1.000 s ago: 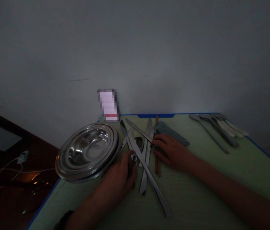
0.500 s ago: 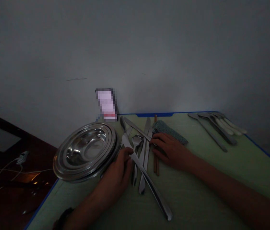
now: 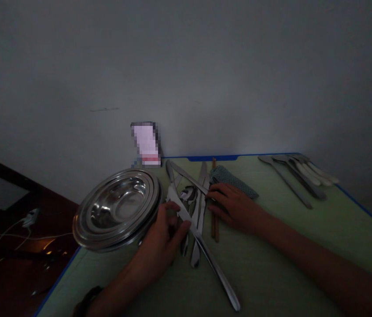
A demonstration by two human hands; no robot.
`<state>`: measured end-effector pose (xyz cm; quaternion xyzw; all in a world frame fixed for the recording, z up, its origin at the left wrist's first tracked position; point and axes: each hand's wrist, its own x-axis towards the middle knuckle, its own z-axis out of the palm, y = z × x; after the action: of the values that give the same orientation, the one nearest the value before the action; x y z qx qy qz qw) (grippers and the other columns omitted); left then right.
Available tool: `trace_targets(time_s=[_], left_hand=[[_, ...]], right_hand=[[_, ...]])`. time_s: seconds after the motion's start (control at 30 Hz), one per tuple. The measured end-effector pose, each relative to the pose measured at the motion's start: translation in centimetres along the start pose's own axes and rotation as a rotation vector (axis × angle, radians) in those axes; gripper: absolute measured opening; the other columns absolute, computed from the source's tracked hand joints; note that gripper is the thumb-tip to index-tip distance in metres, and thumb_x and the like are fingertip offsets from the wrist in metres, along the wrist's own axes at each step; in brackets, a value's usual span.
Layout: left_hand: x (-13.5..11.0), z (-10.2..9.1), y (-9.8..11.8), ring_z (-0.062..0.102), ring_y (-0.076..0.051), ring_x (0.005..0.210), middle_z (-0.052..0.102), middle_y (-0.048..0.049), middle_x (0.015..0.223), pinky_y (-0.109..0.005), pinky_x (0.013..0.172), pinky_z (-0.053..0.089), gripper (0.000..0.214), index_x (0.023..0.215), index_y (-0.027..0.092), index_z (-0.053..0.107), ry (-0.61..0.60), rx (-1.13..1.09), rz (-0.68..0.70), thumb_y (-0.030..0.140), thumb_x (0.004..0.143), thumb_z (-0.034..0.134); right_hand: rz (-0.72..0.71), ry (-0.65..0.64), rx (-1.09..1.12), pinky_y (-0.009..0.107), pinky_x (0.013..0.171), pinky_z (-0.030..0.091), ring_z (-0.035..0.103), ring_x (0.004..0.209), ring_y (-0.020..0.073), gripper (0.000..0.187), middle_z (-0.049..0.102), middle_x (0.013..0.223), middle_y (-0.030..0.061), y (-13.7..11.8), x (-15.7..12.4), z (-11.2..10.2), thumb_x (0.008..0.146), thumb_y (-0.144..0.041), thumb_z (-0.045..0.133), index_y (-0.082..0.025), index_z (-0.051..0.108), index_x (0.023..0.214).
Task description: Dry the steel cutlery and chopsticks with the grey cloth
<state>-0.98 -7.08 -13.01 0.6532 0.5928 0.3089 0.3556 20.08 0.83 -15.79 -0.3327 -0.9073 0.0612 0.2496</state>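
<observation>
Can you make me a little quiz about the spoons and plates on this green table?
1. True or false: the left hand touches the long silver utensil.
2. What sits left of the cutlery pile? A) stacked metal plates B) a cup C) a book
3. Fill in: just beyond the right hand lies a folded ____.
Key: 1 true; 2 A; 3 cloth.
</observation>
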Motion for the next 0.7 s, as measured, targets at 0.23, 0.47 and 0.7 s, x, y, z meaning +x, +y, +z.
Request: trace_targets(time_s=[0.23, 0.47, 0.7], left_hand=[[-0.24, 0.23, -0.08, 0.047, -0.01, 0.051, 0.051, 0.0083, 0.061, -0.018, 0.047, 0.035, 0.026, 0.107, 0.024, 0.031, -0.007, -0.186, -0.045, 0.034, 0.087, 0.045], [-0.22, 0.42, 0.19, 0.058, -0.013, 0.064, 0.059, 0.0026, 0.074, -0.022, 0.054, 0.044, 0.045, 0.123, 0.023, 0.032, 0.033, -0.34, -0.046, 0.032, 0.084, 0.051], [-0.12, 0.56, -0.37, 0.058, -0.014, 0.066, 0.056, 0.0032, 0.073, -0.023, 0.056, 0.046, 0.038, 0.12, 0.023, 0.035, 0.053, -0.281, -0.044, 0.032, 0.085, 0.049]], right_hand=[[0.009, -0.008, 0.003, 0.04, 0.091, 0.044, 0.05, 0.104, 0.0214, 0.028, 0.054, 0.112, 0.0109, -0.02, -0.04, -0.09, 0.087, -0.032, 0.044, -0.016, 0.055, 0.108], [-0.003, -0.008, 0.002, 0.04, 0.091, 0.044, 0.05, 0.103, 0.0213, 0.028, 0.054, 0.112, 0.0108, 0.03, -0.01, 0.05, 0.087, -0.032, 0.044, -0.017, 0.055, 0.108], [-0.06, -0.004, -0.004, 0.044, 0.096, 0.037, 0.047, 0.107, 0.0226, 0.034, 0.054, 0.11, 0.0113, -0.15, -0.12, -0.73, 0.085, -0.041, 0.046, -0.017, 0.057, 0.107]])
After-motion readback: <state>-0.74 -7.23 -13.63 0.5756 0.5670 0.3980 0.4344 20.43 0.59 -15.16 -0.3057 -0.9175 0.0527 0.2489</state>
